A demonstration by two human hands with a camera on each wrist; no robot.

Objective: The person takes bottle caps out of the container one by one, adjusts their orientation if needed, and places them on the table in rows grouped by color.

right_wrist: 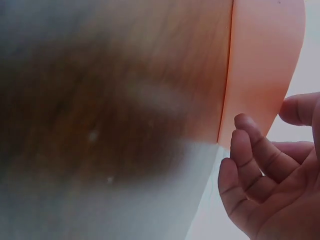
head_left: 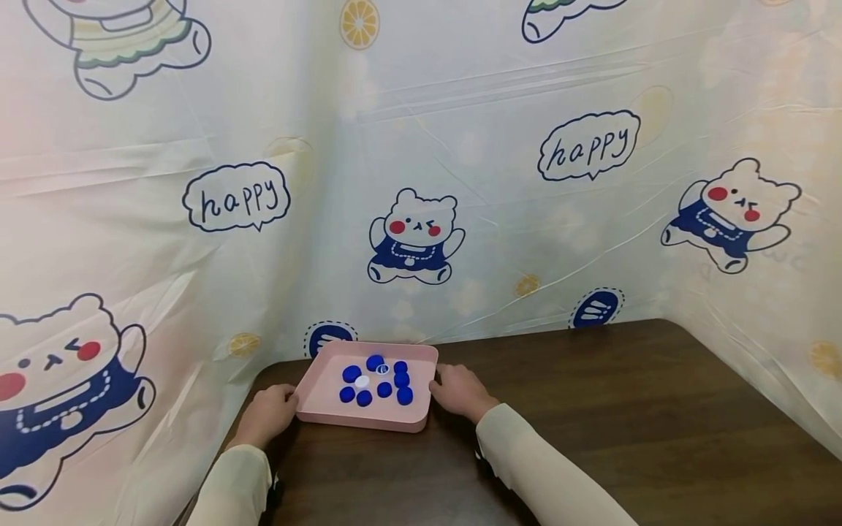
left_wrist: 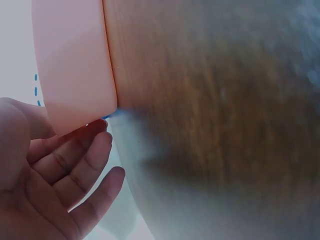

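Note:
A pink tray (head_left: pixel 362 422) lies on the table, holding several round blue pieces (head_left: pixel 404 395), a white one (head_left: pixel 362 381) and a small blue-and-white one (head_left: pixel 383 370). At its left edge the left hand (head_left: pixel 266 416) grips the rim; in the left wrist view this hand (left_wrist: pixel 60 185) has bent fingers by the tray's end (left_wrist: pixel 75 65). The right hand (head_left: pixel 463 391) pinches the opposite edge. The right wrist view shows that hand's (right_wrist: pixel 280 185) thumb at the rim and curled fingers against the tray wall (right_wrist: pixel 260 60).
The dark wooden table (head_left: pixel 592 409) extends to the right of the tray. A printed curtain (head_left: pixel 500 219) with bears and lettering hangs directly behind the table and along both sides. The tray's back edge is close to this curtain.

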